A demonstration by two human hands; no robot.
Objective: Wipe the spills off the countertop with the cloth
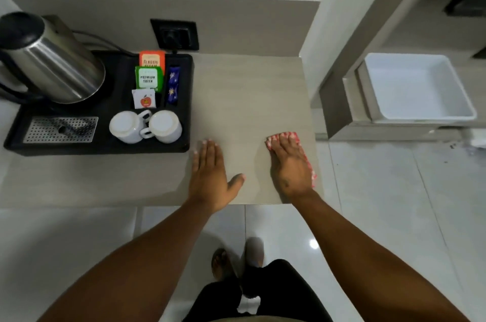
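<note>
The beige countertop (244,101) fills the middle of the head view. A red-and-white patterned cloth (289,135) lies flat near its front right corner. My right hand (290,166) presses down on the cloth with fingers together, covering most of it. Resting flat on the bare counter is my left hand (210,174), fingers extended and thumb out, just right of the black tray. No spill shows clearly on the surface.
A black tray (105,148) at the left holds a steel kettle (50,58), two upturned white cups (146,127), tea sachets (148,77) and a drip grille. A wall socket (175,34) sits behind. A white bin (418,87) stands to the right, below counter level.
</note>
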